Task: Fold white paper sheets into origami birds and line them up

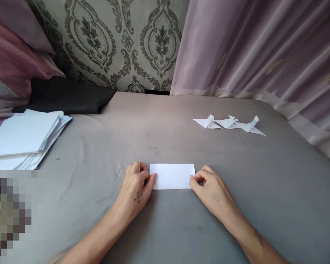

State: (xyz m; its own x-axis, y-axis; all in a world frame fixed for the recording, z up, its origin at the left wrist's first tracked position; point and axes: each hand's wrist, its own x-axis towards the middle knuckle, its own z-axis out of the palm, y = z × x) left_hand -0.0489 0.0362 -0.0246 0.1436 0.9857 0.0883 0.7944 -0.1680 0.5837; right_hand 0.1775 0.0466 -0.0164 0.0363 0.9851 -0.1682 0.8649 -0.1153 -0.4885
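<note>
Holding a folded strip of white paper [172, 176] by its two short ends, pinched narrowly in the left hand [139, 183] at one side and in the right hand [210, 185] at the other. Stretched lengthwise from left to right between the two hands, over the gray cloth [167, 227]; touching the cloth or just above it, impossible to tell. Resting the left thumb on the paper's upper face near the left edge, with the other fingers curled and partly hidden; setting the right thumb near the lower right corner, beside a thin slanting fold at that end. Marked with small dark dots on the backs of both hands. Farther off to the right, well apart from the strip, three white folded-paper birds [229, 123] in a close row, with necks raised. Away to the left, an uneven stack of white paper [24, 132], with edges fanned out, on the same cloth. Just behind the stack, a flat black item [68, 96], hard to identify. At the far left, pink fabric [13, 55]. Across the back, gray wallpaper [126, 42] with dark ornate medallions and leaves; at the right, a mauve curtain [222, 44] hanging in folds.
</note>
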